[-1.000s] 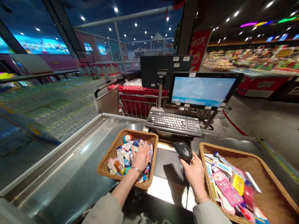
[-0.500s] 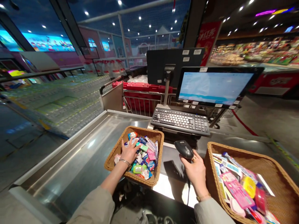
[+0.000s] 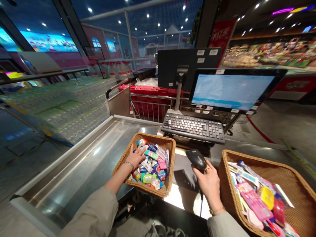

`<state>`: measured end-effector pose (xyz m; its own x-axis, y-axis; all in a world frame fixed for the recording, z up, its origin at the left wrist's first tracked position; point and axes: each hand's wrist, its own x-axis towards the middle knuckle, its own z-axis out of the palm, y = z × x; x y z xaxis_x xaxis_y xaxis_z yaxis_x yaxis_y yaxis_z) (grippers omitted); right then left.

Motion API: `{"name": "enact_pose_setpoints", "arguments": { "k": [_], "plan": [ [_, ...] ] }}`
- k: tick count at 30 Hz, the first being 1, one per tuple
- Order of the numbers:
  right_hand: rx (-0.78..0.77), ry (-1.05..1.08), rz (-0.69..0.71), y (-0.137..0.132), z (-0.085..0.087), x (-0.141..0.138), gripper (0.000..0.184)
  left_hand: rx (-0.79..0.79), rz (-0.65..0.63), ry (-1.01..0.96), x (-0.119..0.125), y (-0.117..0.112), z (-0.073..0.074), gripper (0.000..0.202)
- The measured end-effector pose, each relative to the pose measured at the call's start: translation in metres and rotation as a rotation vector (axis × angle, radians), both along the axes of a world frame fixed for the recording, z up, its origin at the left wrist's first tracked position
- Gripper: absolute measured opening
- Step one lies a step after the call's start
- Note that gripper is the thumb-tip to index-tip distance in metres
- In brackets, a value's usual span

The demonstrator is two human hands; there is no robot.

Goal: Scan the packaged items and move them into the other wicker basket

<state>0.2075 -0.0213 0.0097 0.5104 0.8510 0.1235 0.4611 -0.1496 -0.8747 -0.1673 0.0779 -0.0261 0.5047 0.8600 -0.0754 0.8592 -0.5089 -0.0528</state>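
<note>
My left hand [image 3: 136, 157] reaches into a square wicker basket [image 3: 153, 138] and rests, fingers apart, on a heap of small packaged goods [image 3: 153, 168]. A bracelet circles that wrist. My right hand [image 3: 209, 184] grips a black handheld barcode scanner [image 3: 196, 159], whose cable hangs down below it. The scanner's head points away from me, over the dark counter top. To the right of that hand stands a second wicker basket [image 3: 293, 210], holding pink, yellow and white packaged goods [image 3: 254, 200]. My right hand does not touch it.
A steel conveyor counter [image 3: 81, 164] runs along the left. Ahead stand a black keyboard [image 3: 193, 128], a checkout monitor [image 3: 233, 90] and the back of a second screen [image 3: 189, 67]. Beyond them are a metal cart with red edging [image 3: 148, 102] and stacked bottled-water packs [image 3: 61, 105].
My left hand has slid toward the left side of its basket, and the goods in that basket have shifted. My right hand still holds the scanner. The view has turned slightly.
</note>
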Motion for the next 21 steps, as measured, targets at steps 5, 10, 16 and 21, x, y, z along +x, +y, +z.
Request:
{"name": "enact_pose_setpoints", "arguments": {
  "k": [5,10,16,21],
  "plan": [
    [-0.016,-0.018,-0.034,-0.001,-0.007,0.002,0.044,-0.031,-0.017,0.025,-0.004,0.008,0.000,0.041],
    [-0.012,-0.017,-0.045,-0.003,-0.007,0.002,0.040,-0.135,-0.018,-0.025,-0.008,0.015,-0.001,0.030],
    [0.030,0.016,-0.018,-0.006,0.004,-0.001,0.035,-0.085,-0.007,-0.108,-0.009,0.011,0.001,0.026],
    [0.005,0.021,-0.038,-0.006,0.008,0.001,0.039,-0.031,0.032,-0.138,-0.004,0.009,0.007,0.019]
  ]
}}
